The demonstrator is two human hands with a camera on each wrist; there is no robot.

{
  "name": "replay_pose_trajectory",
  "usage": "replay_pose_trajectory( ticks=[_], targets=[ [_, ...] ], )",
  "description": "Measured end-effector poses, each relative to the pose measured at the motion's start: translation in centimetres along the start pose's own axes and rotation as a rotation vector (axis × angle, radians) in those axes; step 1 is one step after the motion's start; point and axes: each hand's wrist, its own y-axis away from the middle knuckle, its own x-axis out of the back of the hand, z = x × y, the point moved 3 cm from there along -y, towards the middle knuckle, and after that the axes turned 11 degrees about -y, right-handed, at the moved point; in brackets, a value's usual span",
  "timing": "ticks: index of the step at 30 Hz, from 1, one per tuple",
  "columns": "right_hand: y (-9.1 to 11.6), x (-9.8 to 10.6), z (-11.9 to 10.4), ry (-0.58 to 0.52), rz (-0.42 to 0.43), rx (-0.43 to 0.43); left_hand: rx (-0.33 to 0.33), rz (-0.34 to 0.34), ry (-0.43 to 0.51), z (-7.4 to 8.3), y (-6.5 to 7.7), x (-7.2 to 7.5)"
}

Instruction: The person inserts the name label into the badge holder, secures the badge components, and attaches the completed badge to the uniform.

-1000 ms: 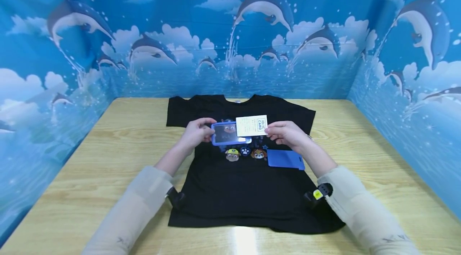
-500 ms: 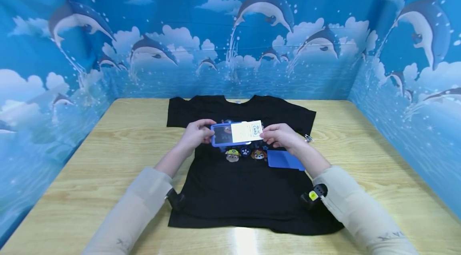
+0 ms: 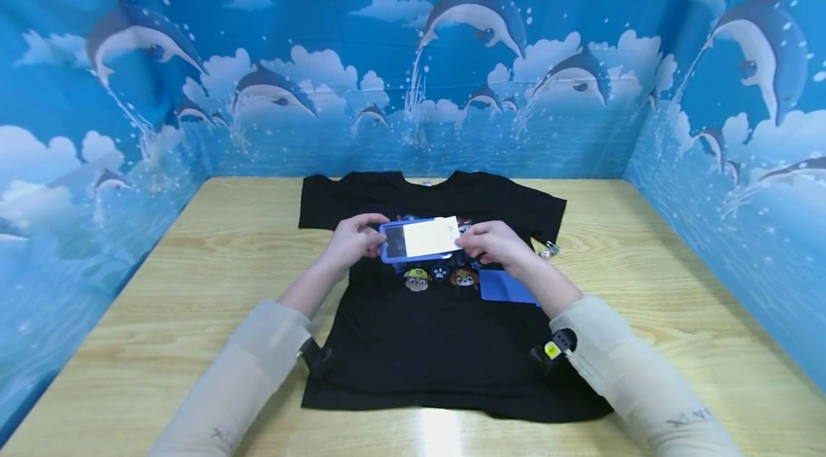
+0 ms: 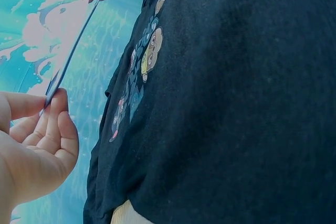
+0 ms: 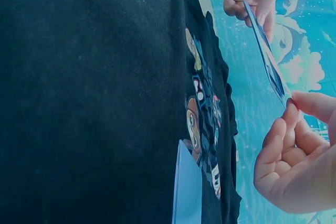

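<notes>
My left hand [image 3: 351,243] pinches the left end of a blue card holder [image 3: 396,243] with a see-through window, held above a black T-shirt [image 3: 445,349]. A white card [image 3: 429,237] covers much of the window, its right end slightly past the frame. Between thumb and fingers, my right hand [image 3: 495,245] pinches that end of the card. Seen edge-on in the left wrist view, the holder [image 4: 68,59] runs between both hands. Whether the card lies within the holder's slot or on its face, I cannot tell.
A flat blue cover [image 3: 506,286] lies on the shirt beneath my right forearm. A small metal clip [image 3: 550,250] is beyond my right wrist. The shirt, with cartoon prints [image 3: 416,278], is spread on a wooden table [image 3: 213,285] backed by a dolphin-print curtain [image 3: 361,26].
My right hand has moved left with the card, which now covers more of the holder's window. The left hand and holder have stayed nearly still. The metal clip has come into sight.
</notes>
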Motion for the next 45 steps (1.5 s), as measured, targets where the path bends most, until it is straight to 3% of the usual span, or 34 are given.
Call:
replay_pose_trajectory(
  ticks=[25,45],
  targets=[
    [-0.4,-1.5,-0.1,0.042,0.034,0.034,0.024,0.003,0.016,-0.2,-0.3,-0.5],
    [-0.3,-2.2,-0.5,0.096,0.06,0.021,0.001,0.02,0.038,-0.1,-0.4,-0.7]
  ],
)
